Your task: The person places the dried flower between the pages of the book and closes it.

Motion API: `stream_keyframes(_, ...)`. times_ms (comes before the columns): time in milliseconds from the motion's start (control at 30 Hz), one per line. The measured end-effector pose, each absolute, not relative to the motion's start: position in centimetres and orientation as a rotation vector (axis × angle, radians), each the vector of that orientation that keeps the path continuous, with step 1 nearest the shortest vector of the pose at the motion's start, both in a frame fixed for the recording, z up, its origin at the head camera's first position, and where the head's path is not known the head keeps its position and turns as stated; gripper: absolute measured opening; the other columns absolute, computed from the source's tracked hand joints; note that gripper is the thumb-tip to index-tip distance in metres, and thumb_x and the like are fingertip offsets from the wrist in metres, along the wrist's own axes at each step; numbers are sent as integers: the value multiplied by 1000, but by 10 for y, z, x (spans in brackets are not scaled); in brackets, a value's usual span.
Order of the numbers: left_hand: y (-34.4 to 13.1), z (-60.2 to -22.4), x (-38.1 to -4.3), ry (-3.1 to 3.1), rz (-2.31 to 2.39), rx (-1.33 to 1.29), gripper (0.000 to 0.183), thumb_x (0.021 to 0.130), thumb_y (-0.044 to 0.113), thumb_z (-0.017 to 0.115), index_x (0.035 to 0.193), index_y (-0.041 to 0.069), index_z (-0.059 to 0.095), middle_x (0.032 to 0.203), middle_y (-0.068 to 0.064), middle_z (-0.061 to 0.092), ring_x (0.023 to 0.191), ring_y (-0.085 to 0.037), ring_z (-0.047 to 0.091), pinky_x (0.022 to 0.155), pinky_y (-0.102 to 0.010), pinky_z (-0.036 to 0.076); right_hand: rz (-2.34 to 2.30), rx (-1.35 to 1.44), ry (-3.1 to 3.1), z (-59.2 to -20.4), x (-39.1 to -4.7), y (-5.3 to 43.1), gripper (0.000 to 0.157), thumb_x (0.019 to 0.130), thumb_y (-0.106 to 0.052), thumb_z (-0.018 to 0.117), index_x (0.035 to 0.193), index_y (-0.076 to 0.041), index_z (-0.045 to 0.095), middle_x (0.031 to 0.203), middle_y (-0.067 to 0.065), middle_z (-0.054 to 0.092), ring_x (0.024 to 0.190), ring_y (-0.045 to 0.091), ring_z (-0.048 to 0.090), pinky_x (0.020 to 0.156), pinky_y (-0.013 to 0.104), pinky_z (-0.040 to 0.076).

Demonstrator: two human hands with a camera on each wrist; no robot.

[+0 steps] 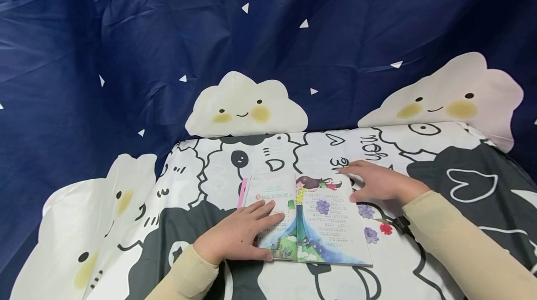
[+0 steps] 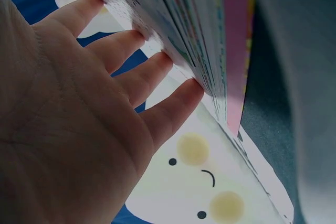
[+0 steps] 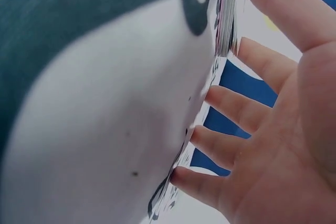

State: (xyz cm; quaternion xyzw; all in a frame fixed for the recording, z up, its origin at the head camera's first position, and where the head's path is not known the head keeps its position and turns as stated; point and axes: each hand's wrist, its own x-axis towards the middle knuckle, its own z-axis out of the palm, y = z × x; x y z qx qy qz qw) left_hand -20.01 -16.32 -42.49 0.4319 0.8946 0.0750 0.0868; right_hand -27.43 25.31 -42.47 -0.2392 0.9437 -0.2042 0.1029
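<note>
An open picture book (image 1: 323, 225) lies on the patterned cloth, with printed text, a long-haired figure and a blue-green landscape across its two pages. My left hand (image 1: 241, 232) rests on the left page, fingers spread and nearly straight; in the left wrist view its fingertips (image 2: 184, 90) press the page. At the right page's upper outer edge is my right hand (image 1: 382, 182), thumb by the page edge. The right wrist view shows its fingers (image 3: 228, 148) extended, several tips on the cloth beside the book. A purple flower (image 1: 322, 206) lies on the right page.
Right of the book, purple flowers (image 1: 366, 211) and a red flower (image 1: 386, 228) lie on the black-and-white cloth (image 1: 260, 155). Behind hangs a dark blue sheet (image 1: 268, 48) with white triangles and smiling clouds (image 1: 247, 104). A pink edge (image 1: 242, 192) shows under the book's left side.
</note>
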Motion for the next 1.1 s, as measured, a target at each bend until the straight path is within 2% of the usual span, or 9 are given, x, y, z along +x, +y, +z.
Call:
stream_keyframes(333, -163, -425, -200, 2669, 224, 1285, 86, 88, 65, 66, 160, 36, 30, 165, -4, 27, 152, -33, 21, 114, -57, 31, -666, -687, 2799, -425, -273, 251, 74, 81, -35, 85, 145, -12, 56, 147, 20, 47, 133, 41, 46, 102, 59, 41)
stream_keyframes(533, -163, -424, -200, 2672, 218, 1282, 86, 88, 65, 66, 160, 36, 31, 165, -4, 27, 151, -33, 21, 114, -56, 31, -649, -708, 2831, -425, -272, 249, 58, 88, -25, 80, 140, -12, 58, 145, 16, 48, 131, 37, 49, 102, 57, 43)
stream_keyframes(800, -162, -424, -200, 2663, 222, 1275, 86, 88, 65, 66, 160, 36, 30, 165, -4, 27, 152, -33, 21, 114, -57, 31, -577, -780, 2895, -426, -272, 247, 51, 92, -23, 76, 136, -2, 60, 139, 18, 53, 126, 38, 53, 100, 56, 45)
stream_keyframes(833, -162, -424, -200, 2662, 223, 1274, 86, 88, 65, 66, 160, 36, 30, 165, -4, 27, 152, -32, 21, 114, -58, 31, -563, -795, 2908, -426, -272, 247, 48, 92, -23, 76, 133, -3, 62, 137, 18, 54, 124, 37, 54, 99, 55, 46)
stream_keyframes(900, -162, -424, -200, 2660, 226, 1273, 86, 88, 65, 66, 160, 36, 31, 165, -4, 27, 152, -32, 21, 114, -58, 31, -531, -824, 2931, -426, -273, 246, 29, 92, -21, 76, 117, -8, 68, 132, 15, 57, 120, 34, 57, 94, 51, 49)
stream_keyframes(967, -162, -423, -200, 2657, 228, 1270, 86, 88, 65, 66, 160, 36, 31, 165, -4, 26, 152, -32, 20, 113, -58, 31, -518, -848, 2944, -426, -273, 245, 11, 92, -19, 75, 98, -15, 67, 125, 11, 59, 112, 29, 59, 86, 46, 50)
stream_keyframes(1033, -162, -423, -200, 2655, 230, 1267, 86, 88, 65, 66, 160, 36, 31, 166, -4, 26, 152, -32, 20, 114, -58, 31, -512, -869, 2953, -425, -272, 243, 17, 92, -18, 74, 85, -22, 59, 118, 6, 59, 105, 25, 59, 79, 42, 48)
stream_keyframes(1100, -163, -423, -200, 2656, 227, 1267, 86, 88, 65, 66, 160, 36, 30, 166, -4, 26, 152, -32, 20, 114, -57, 30, -523, -874, 2954, -423, -270, 242, 25, 93, -17, 74, 79, -24, 55, 113, 2, 59, 99, 22, 58, 74, 39, 45)
